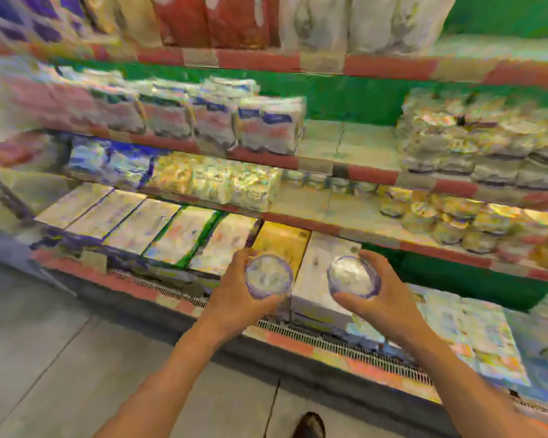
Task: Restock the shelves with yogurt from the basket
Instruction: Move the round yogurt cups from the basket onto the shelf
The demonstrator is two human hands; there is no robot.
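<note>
My left hand grasps one yogurt cup from its side, lid facing up; my right hand grasps a second yogurt cup the same way. Both cups are held apart in the air, above the front edge of the bottom shelf, over the flat boxes lying there. More stacked cups sit at the right end of the shelf above. The picture is heavily blurred; labels cannot be read.

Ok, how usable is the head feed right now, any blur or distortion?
Head view: shelves smeared and blocky, labels unreadable; wide-angle bend in the shelf edges; left hand and right hand sharper, each holding a yogurt cup.
</note>
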